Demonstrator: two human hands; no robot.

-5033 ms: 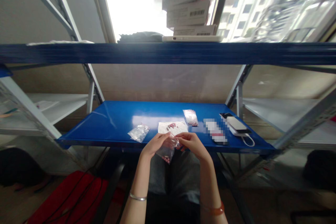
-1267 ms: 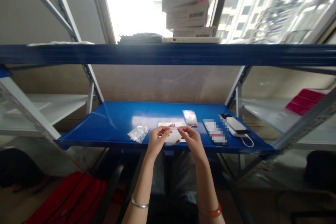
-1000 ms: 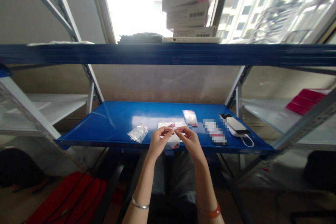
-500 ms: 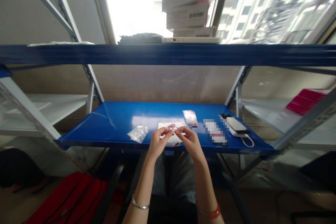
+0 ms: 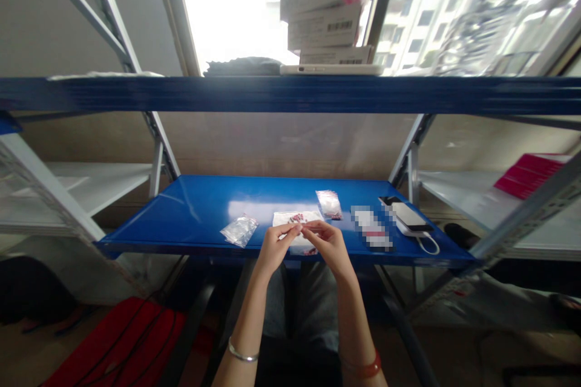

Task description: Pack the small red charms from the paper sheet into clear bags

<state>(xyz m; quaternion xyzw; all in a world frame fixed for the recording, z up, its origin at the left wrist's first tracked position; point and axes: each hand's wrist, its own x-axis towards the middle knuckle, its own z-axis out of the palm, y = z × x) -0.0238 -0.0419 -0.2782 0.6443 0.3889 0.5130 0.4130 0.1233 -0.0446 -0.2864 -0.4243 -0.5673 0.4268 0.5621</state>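
Observation:
My left hand (image 5: 275, 246) and my right hand (image 5: 331, 246) meet at the fingertips above the front edge of the blue table. Both are closed in a pinch; whatever lies between the fingertips is too small to make out. Just behind the fingers, small dark red bead-like pieces (image 5: 298, 217) lie loose on a white sheet (image 5: 280, 217). Below the fingers, a clear bag (image 5: 303, 250) with some red bits at its corner is partly covered by my right hand. A crumpled clear plastic bag (image 5: 239, 230) rests left of my left hand.
A packet of small bags (image 5: 329, 204) lies behind my right hand. To the right are a pixelated flat item (image 5: 372, 228) and a pale device (image 5: 409, 217) with a white cable. A blue shelf beam (image 5: 236, 94) crosses above the blue table (image 5: 200, 199), carrying stacked boxes (image 5: 324, 27).
My fingers have shifted slightly while the fingertips stay together, and more of the red pieces show. Dark shapes have appeared beyond the table's right end and at the lower right.

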